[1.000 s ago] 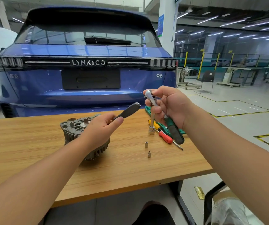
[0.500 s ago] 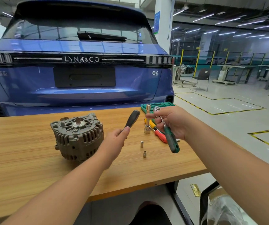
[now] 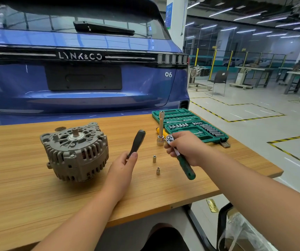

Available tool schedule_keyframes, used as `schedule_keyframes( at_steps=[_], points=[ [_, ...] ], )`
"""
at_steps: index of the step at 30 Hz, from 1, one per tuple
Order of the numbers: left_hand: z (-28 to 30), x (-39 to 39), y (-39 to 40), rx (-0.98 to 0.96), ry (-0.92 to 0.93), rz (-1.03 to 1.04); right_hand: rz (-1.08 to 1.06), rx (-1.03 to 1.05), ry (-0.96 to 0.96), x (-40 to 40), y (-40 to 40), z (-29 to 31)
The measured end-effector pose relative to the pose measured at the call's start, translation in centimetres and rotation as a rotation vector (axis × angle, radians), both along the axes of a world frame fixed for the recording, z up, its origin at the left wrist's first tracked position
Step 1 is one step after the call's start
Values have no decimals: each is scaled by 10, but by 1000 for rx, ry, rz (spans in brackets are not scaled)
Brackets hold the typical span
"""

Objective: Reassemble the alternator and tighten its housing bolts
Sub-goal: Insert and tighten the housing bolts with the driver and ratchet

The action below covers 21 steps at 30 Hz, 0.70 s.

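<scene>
A blue car [image 3: 84, 73] filled the upper left of the frame, rear end facing the camera. The wooden table [image 3: 19, 187] spanned the lower left and centre. An open green socket case [image 3: 190, 125] lay at the table's far right edge, right of centre. The alternator [image 3: 75, 151] sat on the table, left of centre, tilted, shaft end up, housing closed; no hand touched it. The right hand [image 3: 187, 149], at centre right, had its fingers curled round a green-handled ratchet [image 3: 181, 160], head up, handle pointing to lower right. The left hand [image 3: 125, 165], at centre, pinched the lower end of a black tool handle [image 3: 137, 142] between thumb and fingers; the handle rose up and right. An extension bar with socket [image 3: 161, 129] stood upright on the table just left of the ratchet head. Two small sockets [image 3: 154, 158] stood on the table between the hands, near each other. A yellow handle [image 3: 163, 132] showed partly behind the bar.
</scene>
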<state>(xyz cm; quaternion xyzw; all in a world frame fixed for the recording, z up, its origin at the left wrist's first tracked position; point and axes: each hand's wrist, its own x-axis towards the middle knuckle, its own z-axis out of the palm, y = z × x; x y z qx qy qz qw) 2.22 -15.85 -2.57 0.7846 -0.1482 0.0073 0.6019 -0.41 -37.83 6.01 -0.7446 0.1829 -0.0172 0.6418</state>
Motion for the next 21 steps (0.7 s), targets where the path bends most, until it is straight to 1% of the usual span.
schedule_keyframes(
  at_steps=[2,4,5,6,9,12,21],
  points=[
    [-1,-3,-1,46,-37,-9,-17,-391,68,12,0,-15],
    [-2,-6,0,96,-67,-10,39,-814,124,23,-1,-26],
    [-2,-7,0,111,-75,-11,52,-965,150,28,-1,-30],
    [-2,-7,1,120,-82,-13,56,-1058,172,33,0,-34],
    [-2,-7,1,155,-105,-8,63,-1240,227,41,2,-41],
    [-3,-6,1,188,-112,-18,70,-1379,192,46,1,-47],
    [-6,-2,1,176,-102,-23,151,-1476,171,43,-8,-71]
  ],
)
